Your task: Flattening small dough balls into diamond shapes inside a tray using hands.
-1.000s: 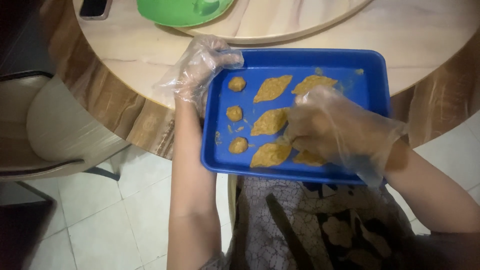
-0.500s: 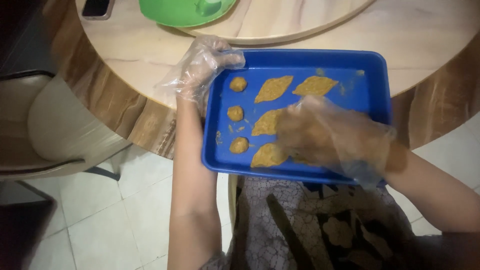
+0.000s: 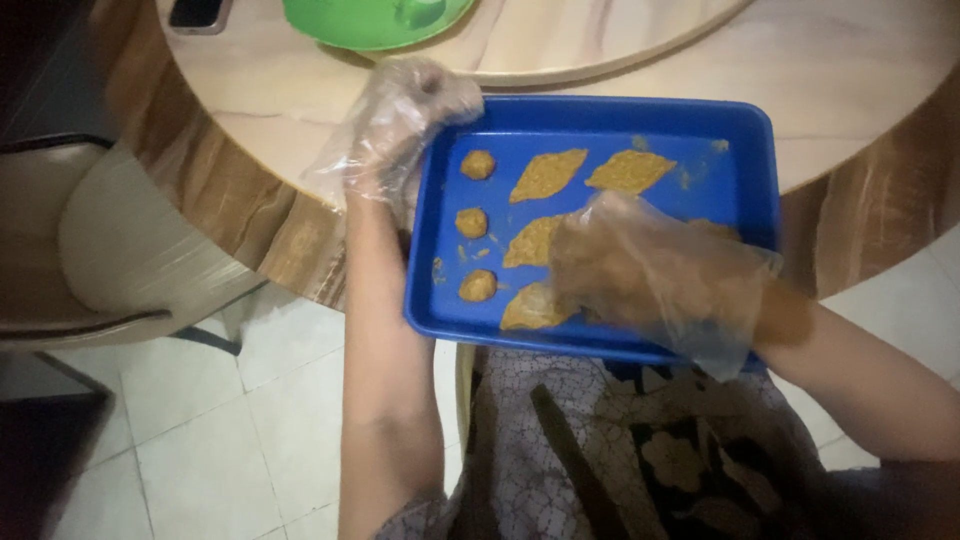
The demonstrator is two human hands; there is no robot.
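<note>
Blue tray (image 3: 745, 150) overhangs the round wooden table's (image 3: 300, 110) edge; open tiled floor (image 3: 240, 400) below. Green bowl (image 3: 375, 20) beyond the tray. Left hand (image 3: 400, 125), plastic-gloved, fingers clamped on the tray's far-left corner. Right hand (image 3: 630, 265), gloved, palm down over diamond-shaped dough pieces (image 3: 545, 175) in the tray; finger spread unclear. Dough balls (image 3: 472, 222) along the tray's left side.

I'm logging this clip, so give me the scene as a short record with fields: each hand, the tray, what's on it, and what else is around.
left hand: in a clear plastic glove, gripping the tray's upper left corner
right hand: in a clear plastic glove, over the flat pieces in the tray's lower middle; contact unclear
blue tray: on the table edge, overhanging toward the person
dough balls: three, in a column at left
flat pieces: diamond-shaped, orange-brown, four visible
table: round, light wood grain
green dish: beyond the tray
</note>
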